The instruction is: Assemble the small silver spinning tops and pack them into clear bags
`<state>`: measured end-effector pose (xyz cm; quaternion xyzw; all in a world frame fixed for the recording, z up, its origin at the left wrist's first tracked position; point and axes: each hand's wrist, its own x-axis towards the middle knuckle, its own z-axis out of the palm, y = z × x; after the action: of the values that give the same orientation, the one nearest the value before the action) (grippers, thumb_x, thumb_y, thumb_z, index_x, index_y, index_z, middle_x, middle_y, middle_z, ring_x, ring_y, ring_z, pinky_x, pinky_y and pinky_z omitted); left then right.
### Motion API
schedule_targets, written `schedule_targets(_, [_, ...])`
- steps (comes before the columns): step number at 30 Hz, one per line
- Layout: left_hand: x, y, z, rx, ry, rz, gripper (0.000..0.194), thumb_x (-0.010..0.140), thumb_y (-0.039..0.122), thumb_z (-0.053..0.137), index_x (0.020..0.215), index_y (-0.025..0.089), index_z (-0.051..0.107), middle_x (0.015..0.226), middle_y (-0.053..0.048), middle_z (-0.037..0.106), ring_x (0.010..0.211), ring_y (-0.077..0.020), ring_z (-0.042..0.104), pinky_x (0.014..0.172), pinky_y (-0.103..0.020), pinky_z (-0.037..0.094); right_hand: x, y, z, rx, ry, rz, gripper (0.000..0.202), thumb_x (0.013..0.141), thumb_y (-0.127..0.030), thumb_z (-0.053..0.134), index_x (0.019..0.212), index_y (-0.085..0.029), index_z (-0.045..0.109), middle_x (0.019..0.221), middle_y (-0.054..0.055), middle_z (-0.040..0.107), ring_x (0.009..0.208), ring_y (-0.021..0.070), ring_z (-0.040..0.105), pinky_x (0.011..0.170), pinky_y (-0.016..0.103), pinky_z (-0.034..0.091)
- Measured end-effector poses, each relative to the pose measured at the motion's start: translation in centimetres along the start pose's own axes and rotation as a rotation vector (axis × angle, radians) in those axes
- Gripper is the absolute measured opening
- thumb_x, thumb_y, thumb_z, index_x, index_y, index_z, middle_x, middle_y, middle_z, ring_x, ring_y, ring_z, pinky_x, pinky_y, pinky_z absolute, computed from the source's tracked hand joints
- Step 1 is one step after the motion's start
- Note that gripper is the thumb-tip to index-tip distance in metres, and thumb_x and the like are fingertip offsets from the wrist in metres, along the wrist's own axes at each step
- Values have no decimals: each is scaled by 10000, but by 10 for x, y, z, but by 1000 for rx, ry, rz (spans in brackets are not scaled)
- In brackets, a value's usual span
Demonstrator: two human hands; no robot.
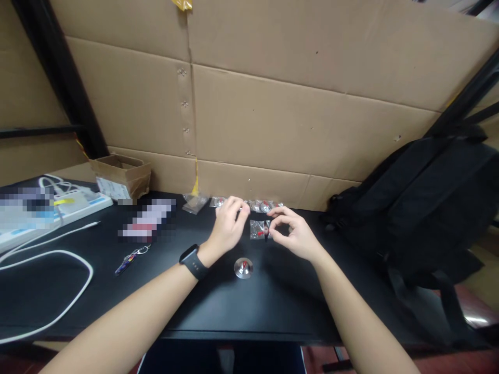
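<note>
My right hand (290, 231) pinches a small dark round part (266, 230) between thumb and fingertips, above the black table. Just behind that part lies a clear plastic bag (257, 229) with something red in it. My left hand (233, 221) is raised to the left of it, fingers curled toward the thumb; whatever it may hold is too small to make out. A shiny metal disc with a red centre (244, 268) rests flat on the table below and between my hands. Several bagged discs (265, 206) are lined up along the cardboard wall behind my hands.
A black backpack (421, 208) fills the right side. At the left are an open cardboard box (122, 176), a white power strip (83, 210), a white cable (88, 267), a keychain (132, 258) and a blurred flat package (150, 221). Cardboard panels (273, 119) stand along the back.
</note>
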<state>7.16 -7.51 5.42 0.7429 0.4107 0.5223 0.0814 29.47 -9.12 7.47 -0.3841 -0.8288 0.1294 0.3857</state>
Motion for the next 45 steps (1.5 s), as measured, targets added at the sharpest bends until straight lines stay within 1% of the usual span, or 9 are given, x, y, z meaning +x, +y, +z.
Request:
schedule_targets(3, [9, -14, -8, 5, -75, 6, 331, 1037, 336, 401, 814, 196, 601, 923, -37, 635, 917, -184, 597, 854, -316, 411, -2, -1, -11, -110, -139, -29, 52, 761, -177, 722, 733, -218, 709, 1247, 71, 625, 1174, 270, 589, 1029, 433, 449])
schedule_targets(9, [9, -13, -24, 44, -719, 206, 261, 945, 441, 589, 853, 225, 703, 841, 7, 711, 790, -162, 637, 825, -300, 380, -5, -1, -27, -143, -280, -11, 81, 720, -138, 731, 715, -219, 724, 1245, 63, 627, 1179, 268, 592, 1023, 415, 455])
schedule_targets(11, [6, -7, -25, 72, -860, 241, 275, 857, 504, 693, 829, 232, 719, 814, 20, 718, 781, -161, 644, 823, -298, 361, -5, 1, -26, -144, -312, 0, 74, 716, -147, 740, 714, -221, 731, 1239, 58, 633, 1174, 264, 598, 1023, 402, 454])
schedule_targets(14, [1, -4, -23, 143, -947, 256, 266, 722, 473, 827, 796, 239, 726, 736, 40, 703, 741, -155, 637, 793, -290, 342, -5, 3, -20, -125, -370, 12, 71, 706, -152, 752, 710, -222, 734, 1238, 49, 638, 1143, 250, 618, 1002, 376, 462])
schedule_targets(19, [-3, -8, -18, 121, -971, 294, 70, 759, 291, 806, 730, 281, 743, 635, 72, 687, 630, -123, 616, 777, -289, 332, -5, 2, -10, -77, -457, -18, 91, 721, -122, 732, 697, -209, 721, 1030, 27, 699, 898, 189, 662, 816, 299, 492])
schedule_targets(27, [-6, -12, -19, 91, -830, 316, 162, 802, 236, 745, 647, 282, 728, 581, 44, 676, 668, -157, 622, 837, -331, 316, -7, -2, -8, -121, -496, -52, 100, 745, -120, 703, 728, -216, 725, 739, -12, 676, 671, 148, 586, 649, 261, 431])
schedule_targets(32, [-7, -11, -20, 165, -751, 359, 218, 838, 146, 671, 645, 244, 696, 642, 24, 671, 771, -166, 624, 820, -336, 283, -9, 5, -2, -128, -566, -41, 125, 751, -213, 778, 872, -243, 785, 745, -13, 684, 645, 140, 589, 615, 248, 426])
schedule_targets(39, [-2, -10, -24, 261, -672, 410, 179, 873, 130, 647, 721, 216, 686, 926, -13, 641, 1010, -202, 561, 840, -341, 287, -8, 11, 9, -118, -586, -14, 58, 813, -214, 740, 811, -230, 797, 723, 9, 729, 608, 141, 623, 617, 247, 440])
schedule_targets(45, [0, -7, -23, 278, -590, 442, 91, 907, 182, 648, 821, 208, 660, 1040, -33, 635, 1096, -225, 532, 910, -369, 289, -7, 6, -6, -85, -532, -36, 95, 824, -175, 690, 807, -218, 773, 731, 12, 722, 619, 148, 620, 619, 254, 447])
